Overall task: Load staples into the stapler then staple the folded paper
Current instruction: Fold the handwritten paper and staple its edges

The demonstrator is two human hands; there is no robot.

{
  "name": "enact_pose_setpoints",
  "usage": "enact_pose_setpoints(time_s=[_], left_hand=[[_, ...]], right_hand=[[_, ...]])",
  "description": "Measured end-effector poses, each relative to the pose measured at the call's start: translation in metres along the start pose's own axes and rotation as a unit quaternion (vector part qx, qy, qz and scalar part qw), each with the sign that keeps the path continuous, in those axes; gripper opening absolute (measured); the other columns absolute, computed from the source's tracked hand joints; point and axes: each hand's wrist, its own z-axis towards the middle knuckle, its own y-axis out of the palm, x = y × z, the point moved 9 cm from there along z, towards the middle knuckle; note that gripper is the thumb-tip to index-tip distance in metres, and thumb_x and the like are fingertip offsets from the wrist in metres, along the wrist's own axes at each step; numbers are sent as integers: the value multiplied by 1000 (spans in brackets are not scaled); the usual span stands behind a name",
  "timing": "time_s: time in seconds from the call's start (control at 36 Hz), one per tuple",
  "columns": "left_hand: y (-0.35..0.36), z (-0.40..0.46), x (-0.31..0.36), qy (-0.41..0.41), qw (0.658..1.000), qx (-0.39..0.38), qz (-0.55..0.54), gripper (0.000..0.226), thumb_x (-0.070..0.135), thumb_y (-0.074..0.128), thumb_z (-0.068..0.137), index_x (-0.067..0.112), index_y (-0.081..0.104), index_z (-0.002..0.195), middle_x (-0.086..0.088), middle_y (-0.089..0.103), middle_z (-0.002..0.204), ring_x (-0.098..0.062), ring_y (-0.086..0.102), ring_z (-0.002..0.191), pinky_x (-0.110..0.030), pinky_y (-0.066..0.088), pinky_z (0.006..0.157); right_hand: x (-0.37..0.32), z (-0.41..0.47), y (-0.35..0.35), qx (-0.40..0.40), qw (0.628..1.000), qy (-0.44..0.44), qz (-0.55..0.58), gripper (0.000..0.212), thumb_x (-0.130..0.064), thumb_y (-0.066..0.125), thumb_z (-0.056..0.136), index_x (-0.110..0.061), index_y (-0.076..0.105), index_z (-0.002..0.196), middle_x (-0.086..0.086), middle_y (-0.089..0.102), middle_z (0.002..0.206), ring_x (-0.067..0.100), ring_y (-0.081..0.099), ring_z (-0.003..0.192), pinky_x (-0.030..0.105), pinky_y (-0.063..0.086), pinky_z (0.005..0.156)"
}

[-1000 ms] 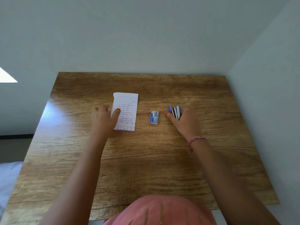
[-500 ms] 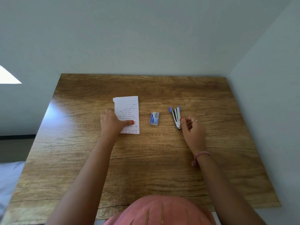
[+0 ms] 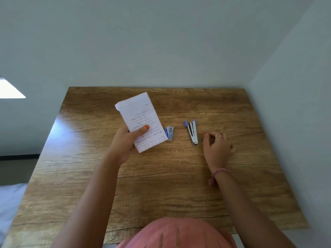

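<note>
The stapler [image 3: 192, 131] lay sprung open on the table [image 3: 179, 176], beside the staple box [image 3: 169, 133]; your left hand [image 3: 125, 142] pinched the folded paper [image 3: 141, 120] aloft; your right hand [image 3: 216, 147], loosely curled, held nothing; you did best parking the paper first.

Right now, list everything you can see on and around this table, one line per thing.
paper: one, white lined sheet with handwriting, lifted off the table and tilted, held in the left hand
staple box: one, small, blue and white, on the table between paper and stapler, partly hidden by the paper's corner
stapler: one, white with purple ends, lying on the table, opened in a V
table: one, brown wood grain, set into a corner of grey walls
bracelet: one, pink, on the right wrist
left hand: grips the paper, thumb on top
right hand: fingers loosely curled, beside the stapler, holds nothing
</note>
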Motion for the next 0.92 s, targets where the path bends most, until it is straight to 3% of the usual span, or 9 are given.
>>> enact_pose_setpoints(time_s=[0.08,0.14,0.22,0.31,0.42,0.64,0.75,0.83,0.92], left_hand=[[27,-7,2,-6,997,-79,-1,38,19,75,73,13,68,111,-8,74,109,-24,71,99,-34,59,71],[44,-11,2,-10,992,-126,20,43,18,76,73,9,67,113,-11,73,110,-26,71,100,-33,59,72],[69,-17,5,5,980,-178,90,39,18,77,72,12,67,109,-7,75,105,-23,72,96,-31,59,73],[82,-16,7,22,969,-184,164,42,16,79,74,15,60,112,-2,75,102,-20,73,92,-33,60,74],[86,-15,8,25,960,-201,193,34,15,75,80,19,59,110,0,75,101,-19,73,90,-32,60,73],[69,-6,19,36,976,-142,163,30,19,75,78,13,65,105,-3,76,93,-20,74,86,-23,57,63],[48,0,22,32,996,-51,-59,47,29,72,77,10,57,117,-12,71,107,-22,73,87,-27,58,66],[40,-4,24,65,961,10,-270,60,46,64,83,10,44,126,-16,63,119,-21,71,96,-27,57,74],[45,-16,17,110,949,70,-286,61,45,71,74,17,40,118,-15,62,118,-26,69,103,-28,56,81]], right_hand=[[-8,-5,-12,21,998,-6,54,21,-37,56,92,-19,67,95,2,63,111,23,50,117,50,26,105],[-28,-9,-23,15,986,-70,150,20,-35,55,94,-18,65,98,0,63,105,20,54,109,52,39,100],[-60,-16,-28,-104,928,-103,342,29,-42,56,93,-19,64,107,-4,69,100,15,66,96,42,57,80],[-86,-24,-25,-238,851,-82,461,27,-49,60,88,-34,64,111,-6,73,103,12,71,92,22,57,66],[-82,-20,-26,-244,845,-30,475,11,-31,71,85,-29,71,96,-6,76,94,10,72,86,17,54,63],[-64,-17,-20,-285,840,64,457,19,-22,75,82,-14,73,99,-1,77,88,9,72,76,16,53,58],[-59,-17,-17,-297,777,138,537,26,-11,71,84,1,65,107,5,73,82,6,63,60,16,49,52],[-55,-19,-18,-274,718,190,611,34,-10,73,80,3,63,110,8,73,87,9,65,65,17,54,56],[-50,-22,-15,-236,667,238,665,34,-10,74,78,0,65,110,13,73,99,12,69,75,18,56,60]])
